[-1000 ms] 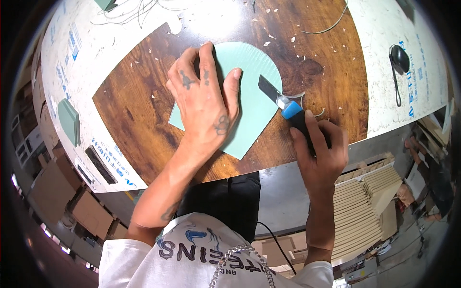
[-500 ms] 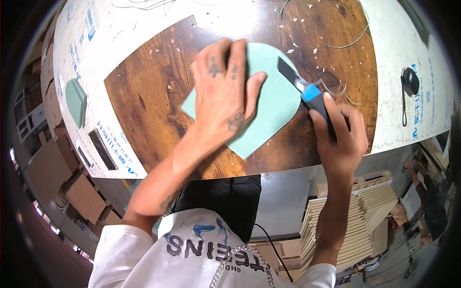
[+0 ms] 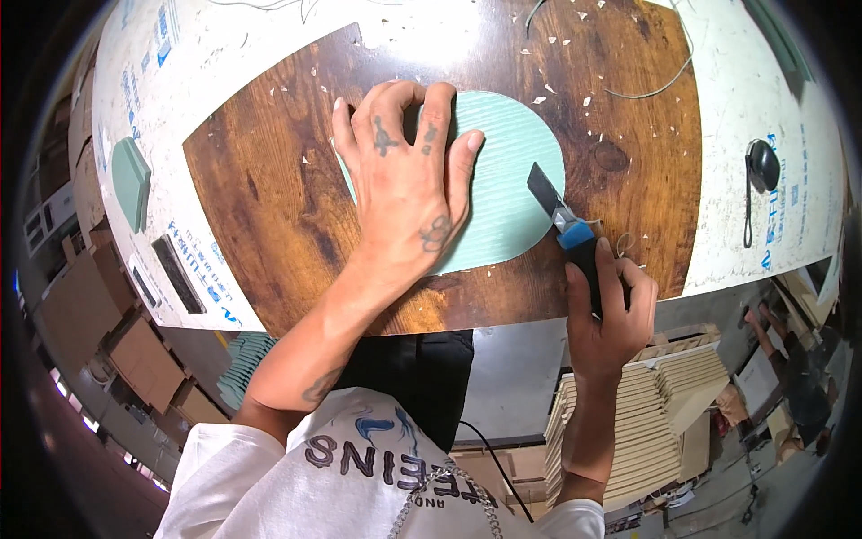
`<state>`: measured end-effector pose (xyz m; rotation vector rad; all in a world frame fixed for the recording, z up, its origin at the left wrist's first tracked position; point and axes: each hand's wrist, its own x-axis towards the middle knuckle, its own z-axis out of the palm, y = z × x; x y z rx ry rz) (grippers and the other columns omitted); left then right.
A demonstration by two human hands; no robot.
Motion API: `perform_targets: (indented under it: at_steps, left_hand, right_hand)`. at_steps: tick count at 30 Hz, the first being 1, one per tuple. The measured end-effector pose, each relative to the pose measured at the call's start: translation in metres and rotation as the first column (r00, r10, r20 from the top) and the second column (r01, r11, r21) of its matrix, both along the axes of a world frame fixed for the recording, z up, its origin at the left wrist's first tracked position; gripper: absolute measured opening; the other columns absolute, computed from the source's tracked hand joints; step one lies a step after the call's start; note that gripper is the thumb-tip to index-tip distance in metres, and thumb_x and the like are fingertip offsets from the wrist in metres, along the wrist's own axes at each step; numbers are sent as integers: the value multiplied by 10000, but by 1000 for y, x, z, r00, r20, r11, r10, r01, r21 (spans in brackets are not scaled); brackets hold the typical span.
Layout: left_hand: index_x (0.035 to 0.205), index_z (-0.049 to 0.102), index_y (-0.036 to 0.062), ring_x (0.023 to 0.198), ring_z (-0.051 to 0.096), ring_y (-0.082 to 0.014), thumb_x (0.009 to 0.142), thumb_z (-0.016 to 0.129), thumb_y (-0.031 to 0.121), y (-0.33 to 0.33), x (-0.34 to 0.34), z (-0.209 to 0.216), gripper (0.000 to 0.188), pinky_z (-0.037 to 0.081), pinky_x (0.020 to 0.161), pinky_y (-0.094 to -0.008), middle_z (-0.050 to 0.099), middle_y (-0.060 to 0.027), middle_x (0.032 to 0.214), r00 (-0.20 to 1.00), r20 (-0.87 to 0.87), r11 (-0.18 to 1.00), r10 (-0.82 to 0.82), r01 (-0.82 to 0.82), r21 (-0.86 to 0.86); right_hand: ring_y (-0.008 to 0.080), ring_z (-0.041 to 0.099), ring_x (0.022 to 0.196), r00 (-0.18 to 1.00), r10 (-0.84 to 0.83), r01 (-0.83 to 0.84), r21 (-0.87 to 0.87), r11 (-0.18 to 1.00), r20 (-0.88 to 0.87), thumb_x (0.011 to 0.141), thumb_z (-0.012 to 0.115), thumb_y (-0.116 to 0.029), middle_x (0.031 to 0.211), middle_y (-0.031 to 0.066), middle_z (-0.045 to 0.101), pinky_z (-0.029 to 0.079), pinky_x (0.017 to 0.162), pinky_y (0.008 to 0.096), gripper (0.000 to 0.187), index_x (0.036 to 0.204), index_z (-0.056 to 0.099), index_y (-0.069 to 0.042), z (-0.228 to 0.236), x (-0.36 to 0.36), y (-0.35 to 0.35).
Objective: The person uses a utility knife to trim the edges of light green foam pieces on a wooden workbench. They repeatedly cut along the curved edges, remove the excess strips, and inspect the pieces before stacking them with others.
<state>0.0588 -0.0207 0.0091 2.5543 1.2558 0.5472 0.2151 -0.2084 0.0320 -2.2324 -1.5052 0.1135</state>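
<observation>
A pale green ribbed sheet [image 3: 507, 207] with a rounded outline lies on a dark wood-grain board [image 3: 278, 198]. My left hand [image 3: 404, 171] presses down on its left part, fingers spread and a little bent, the thumb apart. Gripped in my right hand [image 3: 615, 310] is a utility knife [image 3: 575, 238] with a black handle and a blue collar. Its dark blade slants up and left over the sheet's right edge; I cannot tell whether it touches. A thin curled strip [image 3: 626, 244] lies beside the knife.
Small scraps are scattered over the board. On the white table [image 3: 727, 54] are green cut pieces [image 3: 132, 184] and a dark bar [image 3: 180, 274] at left, and a black corded object [image 3: 763, 166] at right. Slatted beige panels [image 3: 620, 431] stand below; a person [image 3: 799, 377] is at far right.
The green sheet has turned, its pointed corner no longer showing at the near side. My right hand has drawn the knife down toward me. My left hand stays on the sheet, fingers more spread.
</observation>
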Motion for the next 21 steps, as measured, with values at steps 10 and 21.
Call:
perform_targets:
  at_steps: [10, 21]
  left_hand:
    - [1269, 564, 43, 1213, 475, -371, 902, 697, 203, 3, 0, 0, 422, 252, 1120, -601, 523, -178, 1203, 999, 44, 999, -18, 20, -37]
    - [1305, 659, 113, 1368, 446, -366, 970, 602, 465, 41, 15, 0, 489, 224, 1164, -664, 620, -157, 1286, 985, -30, 986, -167, 167, -18]
  right_hand:
    - [238, 564, 737, 993, 115, -113, 125, 986, -10, 757, 865, -143, 870, 67, 610, 482, 635, 363, 424, 1160, 742, -93, -4, 33, 57]
    - [255, 579, 783, 1000, 4, -5, -48, 999, -4, 764, 863, -161, 917, 72, 618, 513, 655, 364, 443, 1178, 731, -71, 7, 2, -20]
